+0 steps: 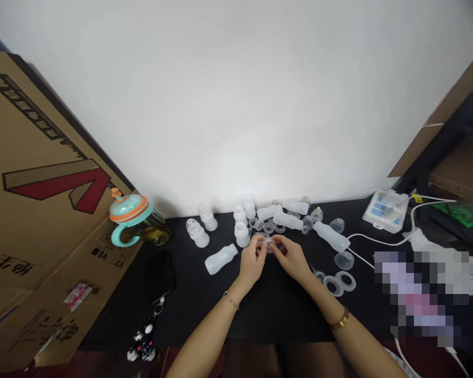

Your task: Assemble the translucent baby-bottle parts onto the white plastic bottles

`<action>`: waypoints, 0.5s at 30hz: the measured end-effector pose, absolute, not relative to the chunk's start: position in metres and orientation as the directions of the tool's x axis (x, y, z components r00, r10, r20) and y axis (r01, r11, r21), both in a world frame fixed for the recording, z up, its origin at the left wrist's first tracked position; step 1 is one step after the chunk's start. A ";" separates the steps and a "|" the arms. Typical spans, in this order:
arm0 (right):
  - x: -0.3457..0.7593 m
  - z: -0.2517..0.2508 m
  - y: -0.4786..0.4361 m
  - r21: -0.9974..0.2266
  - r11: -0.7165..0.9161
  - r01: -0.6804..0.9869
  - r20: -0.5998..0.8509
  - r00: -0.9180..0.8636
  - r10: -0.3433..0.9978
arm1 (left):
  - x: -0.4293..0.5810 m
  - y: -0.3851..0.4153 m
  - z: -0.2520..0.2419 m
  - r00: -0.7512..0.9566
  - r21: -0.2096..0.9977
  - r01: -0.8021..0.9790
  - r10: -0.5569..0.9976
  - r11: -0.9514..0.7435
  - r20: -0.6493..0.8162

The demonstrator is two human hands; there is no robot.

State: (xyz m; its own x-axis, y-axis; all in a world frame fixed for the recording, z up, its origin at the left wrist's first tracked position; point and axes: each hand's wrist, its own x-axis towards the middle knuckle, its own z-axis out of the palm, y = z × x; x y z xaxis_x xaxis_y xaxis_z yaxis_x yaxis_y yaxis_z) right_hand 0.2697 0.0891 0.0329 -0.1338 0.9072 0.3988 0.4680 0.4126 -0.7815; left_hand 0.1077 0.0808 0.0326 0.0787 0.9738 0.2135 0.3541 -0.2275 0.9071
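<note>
My left hand point(252, 262) and my right hand point(294, 260) meet over the middle of the black table, fingertips pinching a small clear plastic ring point(268, 241) between them. Fingers cover part of it, so its exact shape is hard to make out. Left of my hands lies a white baby bottle point(221, 259) on its side. Just beyond them, a short open white bottle point(242, 234) stands upright. To the right, another white bottle point(331, 236) lies down near a clear dome cap point(344, 260) and two flat clear rings point(333, 286).
Two bottles with clear tops point(197, 233) stand at the left back. A teal-lidded mug point(136, 218), a phone point(160, 275) and a large cardboard box point(63, 210) are further left. White cables point(370, 241) run from a white box point(385, 211) on the right.
</note>
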 end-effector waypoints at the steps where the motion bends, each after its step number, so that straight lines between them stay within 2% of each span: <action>1: 0.270 0.033 0.089 -0.783 0.413 0.466 0.397 -0.136 0.908 | 0.108 0.081 0.033 0.079 0.906 0.355 0.973 -0.229 0.215; 15: 0.269 0.030 0.089 -0.779 0.411 0.474 0.401 -0.128 0.907 | 0.108 0.079 0.033 0.081 0.910 0.343 0.973 -0.232 0.217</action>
State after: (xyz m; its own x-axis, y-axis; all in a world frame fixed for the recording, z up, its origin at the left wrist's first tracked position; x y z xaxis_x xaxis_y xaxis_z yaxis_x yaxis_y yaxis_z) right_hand 0.2694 0.0887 0.0298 -0.1283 0.9069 0.4012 0.4739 0.4115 -0.7785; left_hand 0.1078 0.0791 0.0328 0.0813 0.9728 0.2171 0.3431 -0.2319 0.9102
